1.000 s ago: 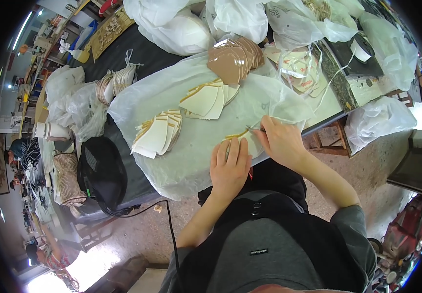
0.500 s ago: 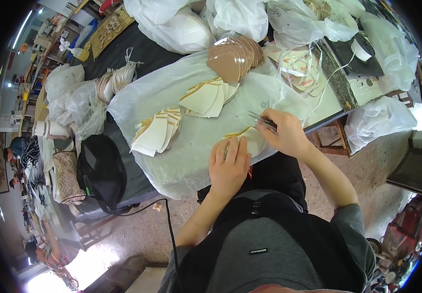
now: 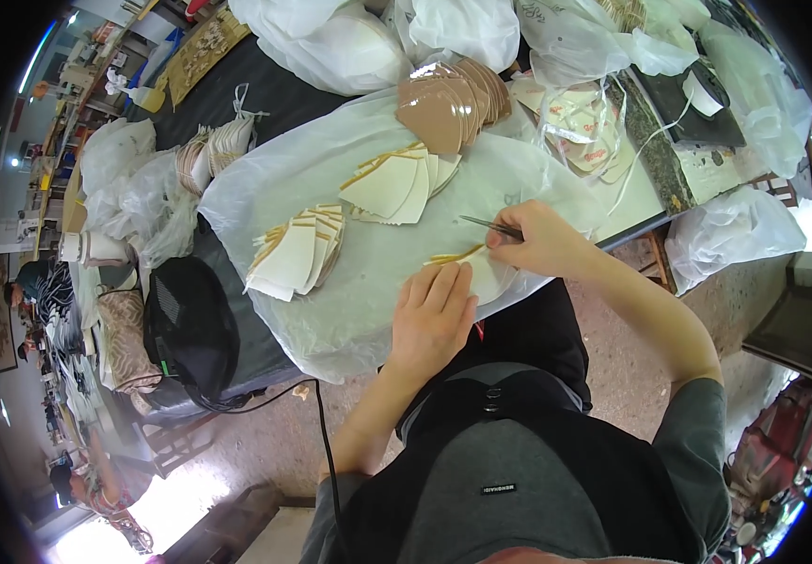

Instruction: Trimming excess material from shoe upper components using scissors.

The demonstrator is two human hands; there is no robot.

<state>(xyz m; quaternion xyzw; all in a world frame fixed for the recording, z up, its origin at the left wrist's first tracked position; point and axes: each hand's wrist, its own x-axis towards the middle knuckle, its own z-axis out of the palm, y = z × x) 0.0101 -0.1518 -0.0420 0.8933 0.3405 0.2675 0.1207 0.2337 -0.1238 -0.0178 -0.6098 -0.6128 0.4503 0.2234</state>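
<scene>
My left hand [image 3: 432, 315] lies flat on a small cream piece with a yellowish-brown edge [image 3: 486, 282] near the front of the plastic sheet, fingers stretched out. A slim, pointed metal tool [image 3: 483, 224] is in my right hand [image 3: 542, 240], its tip toward the left. The fingertips of that hand are at the piece's upper right edge; what they do there is partly hidden. Beyond my hands, similar cream pieces lie fanned in a left stack [image 3: 298, 249] and a middle stack [image 3: 396, 188].
A translucent plastic sheet [image 3: 368, 324] covers the table. Glossy brown pieces [image 3: 448, 103] are stacked at the back, with stuffed white bags [image 3: 331, 47] behind. A black mesh cap-like object [image 3: 191, 324] sits at left. A black cable [image 3: 326, 442] hangs beside my left arm.
My right hand has moved slightly left and down, closer to my left hand, and the tool has turned flatter. My left hand still rests on the cream piece.
</scene>
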